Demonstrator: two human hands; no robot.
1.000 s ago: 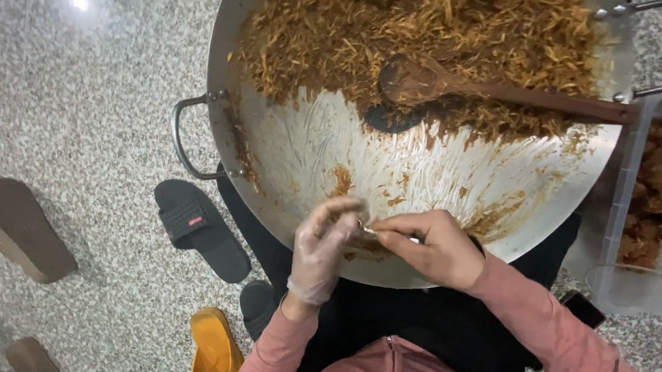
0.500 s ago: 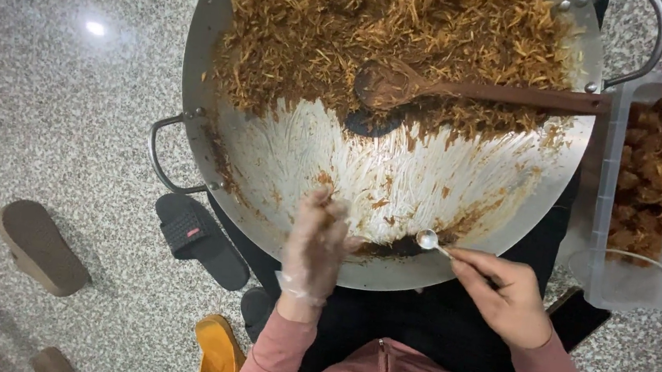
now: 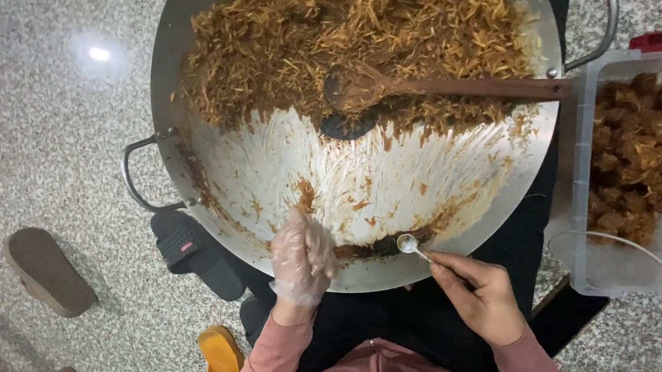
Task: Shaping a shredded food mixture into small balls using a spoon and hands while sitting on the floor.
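A wide steel wok [image 3: 197, 46] lies before me, its far half heaped with brown shredded filling [image 3: 348, 38] and its near half smeared and mostly bare. A wooden spoon [image 3: 442, 86] rests across the filling. My left hand [image 3: 302, 257], in a thin clear plastic glove, is over the wok's near rim with its fingers curled around a small brown lump. My right hand [image 3: 481, 294] pinches a small metal spoon [image 3: 407, 243], whose bowl sits over the rim at a dark smear of filling.
A clear plastic tub [image 3: 582, 240] at the right holds several brown rolled balls [image 3: 650, 156], with a red lid edge behind it. Sandals lie on the speckled floor: a brown one [image 3: 47, 270], a black one [image 3: 195, 249] and an orange one [image 3: 220, 356].
My hands met at the wok's near rim a second ago; now they are apart. The right hand has drawn the small spoon to the right, and the view has shifted slightly.
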